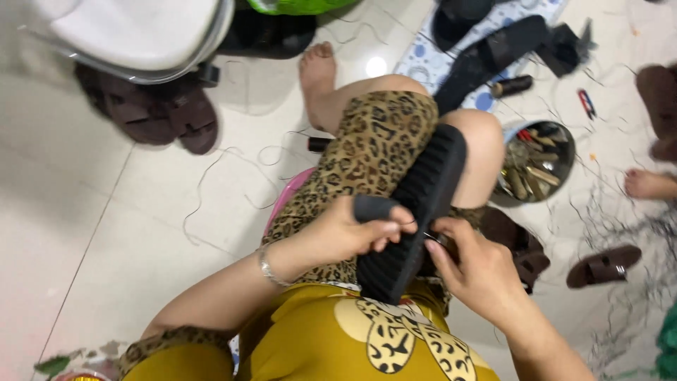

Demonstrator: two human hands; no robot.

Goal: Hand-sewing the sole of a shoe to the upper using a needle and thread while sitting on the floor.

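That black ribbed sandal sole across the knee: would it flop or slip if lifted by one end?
The black ribbed rubber sandal sole probably stays fairly stiff: it spans knee to lap without sagging. Its ridged surface likely grips well. The left hand pinches its edge with fingertips only, suggesting it is light.

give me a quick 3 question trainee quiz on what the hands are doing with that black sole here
1. True or false: the left hand grips the ribbed black sole resting on the person's lap.
2. What lies in the round metal bowl on the floor? A) small tools and bits B) water C) fruit
3. Fill in: the right hand works at the sole's ____ edge, seen from the head camera.

Key
1. True
2. A
3. right
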